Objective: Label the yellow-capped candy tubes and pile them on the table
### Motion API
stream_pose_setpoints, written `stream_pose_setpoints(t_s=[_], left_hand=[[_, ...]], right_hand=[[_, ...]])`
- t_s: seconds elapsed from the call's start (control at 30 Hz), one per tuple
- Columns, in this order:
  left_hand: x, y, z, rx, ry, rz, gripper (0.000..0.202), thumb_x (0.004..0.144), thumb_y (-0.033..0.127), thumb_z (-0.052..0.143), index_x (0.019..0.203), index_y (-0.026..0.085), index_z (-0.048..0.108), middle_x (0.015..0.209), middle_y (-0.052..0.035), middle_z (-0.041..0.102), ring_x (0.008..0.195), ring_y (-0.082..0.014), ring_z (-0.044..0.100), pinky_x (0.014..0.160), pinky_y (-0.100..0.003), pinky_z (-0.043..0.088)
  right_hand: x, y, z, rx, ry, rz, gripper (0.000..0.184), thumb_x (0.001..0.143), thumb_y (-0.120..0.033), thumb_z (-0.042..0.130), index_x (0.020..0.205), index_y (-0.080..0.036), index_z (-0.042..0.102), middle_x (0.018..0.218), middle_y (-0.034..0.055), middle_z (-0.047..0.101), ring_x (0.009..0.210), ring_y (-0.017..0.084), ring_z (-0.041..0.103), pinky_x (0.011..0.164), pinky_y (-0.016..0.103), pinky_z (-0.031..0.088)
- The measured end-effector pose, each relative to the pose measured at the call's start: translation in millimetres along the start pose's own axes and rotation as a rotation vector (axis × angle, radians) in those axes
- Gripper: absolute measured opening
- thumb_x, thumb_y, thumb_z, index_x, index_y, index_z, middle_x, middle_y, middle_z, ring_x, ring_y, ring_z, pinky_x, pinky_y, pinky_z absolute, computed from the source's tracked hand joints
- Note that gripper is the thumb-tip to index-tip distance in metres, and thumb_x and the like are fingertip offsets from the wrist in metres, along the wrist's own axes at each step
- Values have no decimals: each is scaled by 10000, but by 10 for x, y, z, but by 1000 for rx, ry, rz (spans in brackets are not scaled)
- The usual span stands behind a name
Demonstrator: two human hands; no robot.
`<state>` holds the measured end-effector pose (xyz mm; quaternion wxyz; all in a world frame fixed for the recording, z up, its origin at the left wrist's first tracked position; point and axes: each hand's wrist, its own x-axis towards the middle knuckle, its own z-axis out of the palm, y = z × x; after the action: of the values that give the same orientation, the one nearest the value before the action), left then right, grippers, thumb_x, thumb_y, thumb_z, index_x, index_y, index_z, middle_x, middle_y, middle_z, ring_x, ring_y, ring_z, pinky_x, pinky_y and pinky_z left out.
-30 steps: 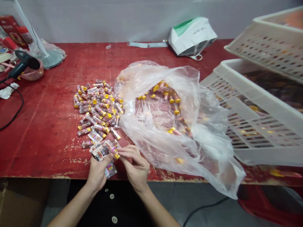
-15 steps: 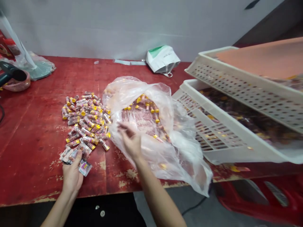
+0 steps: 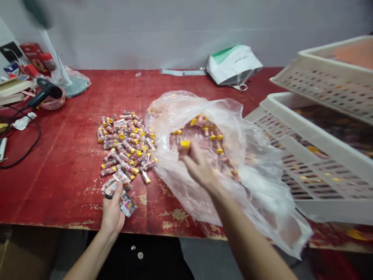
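My left hand (image 3: 112, 213) is closed on a loose sheaf of small printed cards (image 3: 128, 204), thumb on top, near the table's front edge. Just beyond it lies a pile of small clear tubes with yellow caps (image 3: 128, 146). Over the mouth of a crumpled clear plastic bag (image 3: 186, 186), my right hand (image 3: 199, 165) has its fingers closed round a yellow-capped tube (image 3: 185, 144); only the cap shows clearly, as the hand is slightly blurred. More yellow-capped tubes (image 3: 218, 149) lie inside the bag.
Two white plastic baskets (image 3: 320, 202), stacked askew, stand at the right. A white and green bag (image 3: 233, 64) sits by the wall. On the left are a black handheld scanner (image 3: 46, 93), its cable and a stand with a round base (image 3: 76, 86), all on the red table (image 3: 58, 163).
The view has swung left, so everything sits further right. My right hand now has a yellow-capped tube in its fingers; none showed there before. My left hand still holds the cards.
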<state>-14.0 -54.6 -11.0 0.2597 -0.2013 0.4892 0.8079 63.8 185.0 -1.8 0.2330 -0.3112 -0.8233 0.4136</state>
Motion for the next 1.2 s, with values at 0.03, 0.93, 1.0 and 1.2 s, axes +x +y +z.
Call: stream_pose_setpoints(t_s=[0.03, 0.93, 1.0, 1.2], left_hand=[[-23, -17, 30, 1, -28, -6, 386, 613, 250, 865, 951, 169, 697, 901, -29, 745, 714, -158, 698, 699, -323, 606], [-94, -62, -5, 214, -208, -34, 349, 594, 334, 866, 822, 130, 699, 692, 16, 579, 546, -43, 471, 409, -130, 341], [-102, -46, 18, 223, -212, -38, 360, 587, 330, 872, 832, 127, 703, 699, 13, 594, 538, -41, 475, 402, -130, 342], [-103, 1, 116, -18, -35, -88, 385, 562, 262, 894, 862, 144, 683, 771, 14, 649, 549, -53, 543, 393, -139, 388]], right_hand=[[-248, -129, 146, 196, -109, -19, 184, 869, -271, 531, 1036, -203, 563, 942, 70, 632, 813, 198, 592, 729, 317, 492], [-775, -376, 775, 717, -386, 171, 301, 726, -401, 779, 887, -190, 635, 706, -23, 598, 623, 123, 556, 587, 239, 460], [-756, -409, 713, 711, -443, 133, 276, 761, -405, 752, 902, -191, 648, 676, -32, 571, 595, 117, 536, 566, 231, 444], [-962, -361, 675, 840, -257, 66, 303, 865, -420, 660, 1106, -243, 607, 946, 11, 598, 848, 151, 577, 793, 266, 493]])
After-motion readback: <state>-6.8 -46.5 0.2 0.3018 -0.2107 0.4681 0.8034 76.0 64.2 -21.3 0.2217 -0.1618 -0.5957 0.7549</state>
